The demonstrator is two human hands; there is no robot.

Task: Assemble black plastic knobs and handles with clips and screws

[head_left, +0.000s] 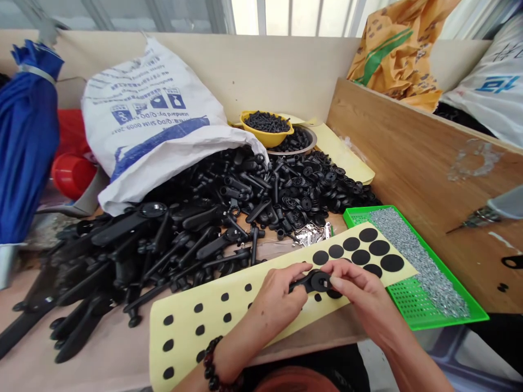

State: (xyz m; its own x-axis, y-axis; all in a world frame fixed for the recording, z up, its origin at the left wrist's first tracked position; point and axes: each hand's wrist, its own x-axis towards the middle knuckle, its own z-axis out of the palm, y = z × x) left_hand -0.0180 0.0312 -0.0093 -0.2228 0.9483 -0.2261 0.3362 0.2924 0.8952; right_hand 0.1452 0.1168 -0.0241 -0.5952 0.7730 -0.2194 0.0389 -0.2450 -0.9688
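A black plastic part with a round end and a short arm is held between my hands. My left hand, with a beaded bracelet on its wrist, is closed around the arm side. The fingers of my right hand pinch the round end at its edge. Beneath both hands lies a pale yellow sheet bearing round black pads, large ones at the right and small ones at the left. My hands cover part of the sheet's middle.
Black plastic parts are heaped beyond the sheet, spilling from a white sack. A green tray of small metal pieces stands at right. A yellow bowl is behind. A screwdriver bit juts by the wooden board.
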